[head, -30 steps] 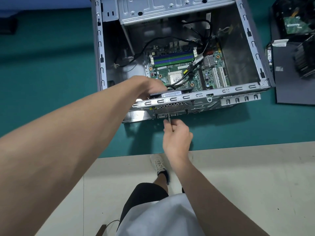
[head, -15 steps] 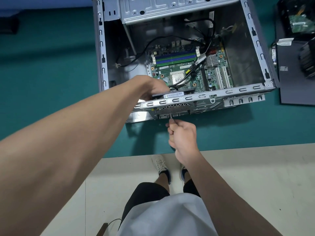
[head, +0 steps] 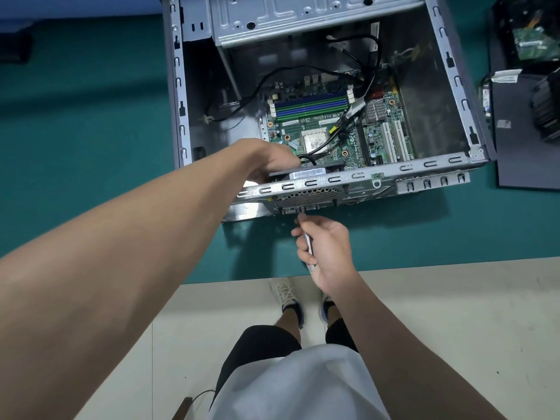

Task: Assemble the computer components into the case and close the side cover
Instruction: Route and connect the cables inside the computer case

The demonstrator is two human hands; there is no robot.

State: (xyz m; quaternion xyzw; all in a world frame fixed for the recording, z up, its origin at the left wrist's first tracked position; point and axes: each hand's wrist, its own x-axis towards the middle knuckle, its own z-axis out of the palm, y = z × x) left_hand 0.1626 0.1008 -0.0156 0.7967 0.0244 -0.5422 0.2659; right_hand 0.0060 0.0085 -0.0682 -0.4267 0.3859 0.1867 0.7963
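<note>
The open grey computer case [head: 177,95] lies on a teal mat, with its green motherboard [head: 342,131] in the bottom. A black fan [head: 306,172] with a white barcode label sits against the inside of the near rear panel [head: 357,180]. My left hand [head: 266,160] reaches into the case and grips the fan's left end. My right hand [head: 325,247] is outside the panel and grips a silver screwdriver [head: 308,247], whose tip touches the panel below the fan grille [head: 306,197].
A dark side cover [head: 527,137] lies right of the case with a black cooler [head: 545,107] on it. A hard drive [head: 530,43] sits at the far right. A drive cage [head: 303,16] spans the case's far end. The mat's front edge is just under my right hand.
My right hand has drawn back slightly and turned around the screwdriver, which now shows more of its shaft. My left hand stays on the fan.
</note>
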